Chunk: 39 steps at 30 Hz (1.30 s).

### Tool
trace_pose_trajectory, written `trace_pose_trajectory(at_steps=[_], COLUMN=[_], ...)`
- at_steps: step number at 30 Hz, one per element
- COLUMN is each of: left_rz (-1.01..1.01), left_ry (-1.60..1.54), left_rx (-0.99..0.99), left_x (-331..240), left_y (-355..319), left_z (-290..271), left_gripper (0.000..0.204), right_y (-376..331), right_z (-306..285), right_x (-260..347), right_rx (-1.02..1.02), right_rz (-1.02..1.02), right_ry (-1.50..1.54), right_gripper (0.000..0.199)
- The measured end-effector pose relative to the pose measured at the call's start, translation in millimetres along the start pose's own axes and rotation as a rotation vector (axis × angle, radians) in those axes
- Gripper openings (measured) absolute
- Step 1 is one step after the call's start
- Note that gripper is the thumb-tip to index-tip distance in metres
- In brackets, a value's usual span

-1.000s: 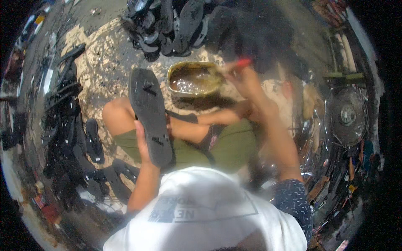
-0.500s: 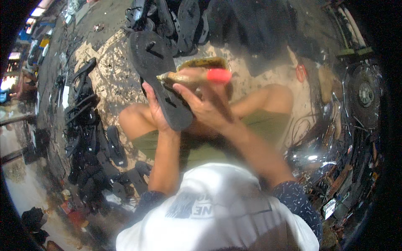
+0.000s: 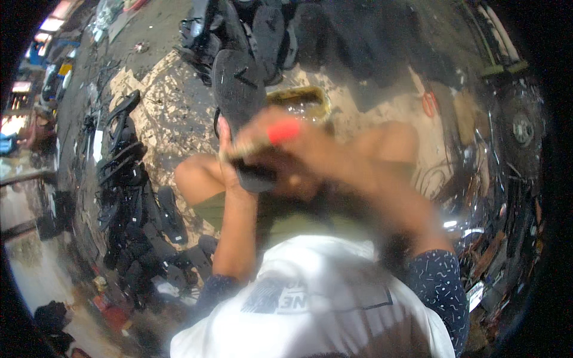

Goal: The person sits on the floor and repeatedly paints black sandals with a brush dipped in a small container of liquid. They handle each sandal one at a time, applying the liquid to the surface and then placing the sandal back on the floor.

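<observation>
black sandal sole (image 3: 240, 98), left hand (image 3: 234, 173), red-handled brush (image 3: 268, 136)

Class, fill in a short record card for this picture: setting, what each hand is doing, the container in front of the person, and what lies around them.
Setting: person seated on a littered floor, knees bent
Left hand: grips a black sandal sole, held up with its far end away from the body
Right hand: blurred with motion, holds a brush with a red handle against the sole
Container: shallow yellowish tray on the floor beyond the hands, contents unclear
Around: piles of black soles to the person's left, more black soles ahead
</observation>
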<state>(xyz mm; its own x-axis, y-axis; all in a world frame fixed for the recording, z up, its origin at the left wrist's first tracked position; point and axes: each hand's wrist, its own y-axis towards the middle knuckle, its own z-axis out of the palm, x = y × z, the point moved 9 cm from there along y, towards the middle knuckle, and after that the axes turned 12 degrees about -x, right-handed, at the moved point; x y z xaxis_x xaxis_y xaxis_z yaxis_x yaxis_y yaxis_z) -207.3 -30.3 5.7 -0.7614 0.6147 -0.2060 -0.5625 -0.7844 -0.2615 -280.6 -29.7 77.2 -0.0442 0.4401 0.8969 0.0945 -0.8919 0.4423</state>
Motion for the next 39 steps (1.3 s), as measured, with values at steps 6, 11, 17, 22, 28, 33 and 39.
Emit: trace_pose_trajectory(at_steps=[6,11,17,22,28,33,39], left_rz=[0.034,0.111,0.513,0.895,0.065,0.159,0.815], left_ry=[-0.033,0.205,0.642,1.155,2.189,2.206,1.676], left_rx=[-0.317,-0.244,-0.638,-0.543,-1.768,-1.719,-1.225], left_x=[-7.7,-31.1,-189.6,-283.4,-307.7,-292.0,-279.4], left_y=[6.4,65.1,149.8,-5.8,-282.5,-318.0,-310.3], left_z=[-40.4,-26.3,-67.0,-108.7,-239.9,-261.9,-164.5], left_gripper=[0.05,0.062,0.104,0.051,0.065,0.039,0.036], right_y=[-15.0,-15.0,-34.8,-82.0,-97.7,-30.8,-18.8], right_z=[-15.0,-4.5,-90.8,-187.7,-235.0,-173.6,-88.7], right_x=[-7.2,9.4,10.5,-5.9,-32.7,-63.7,-123.5], right_rx=[-0.226,0.004,-0.49,-0.762,-0.84,-0.485,-0.083], right_rz=[0.254,0.259,0.17,0.346,0.663,0.284,0.364], right_ry=[0.357,-0.135,-0.316,-0.587,-0.882,-0.47,-0.945], right_gripper=[0.033,0.03,0.03,0.025,0.045,0.041,0.042])
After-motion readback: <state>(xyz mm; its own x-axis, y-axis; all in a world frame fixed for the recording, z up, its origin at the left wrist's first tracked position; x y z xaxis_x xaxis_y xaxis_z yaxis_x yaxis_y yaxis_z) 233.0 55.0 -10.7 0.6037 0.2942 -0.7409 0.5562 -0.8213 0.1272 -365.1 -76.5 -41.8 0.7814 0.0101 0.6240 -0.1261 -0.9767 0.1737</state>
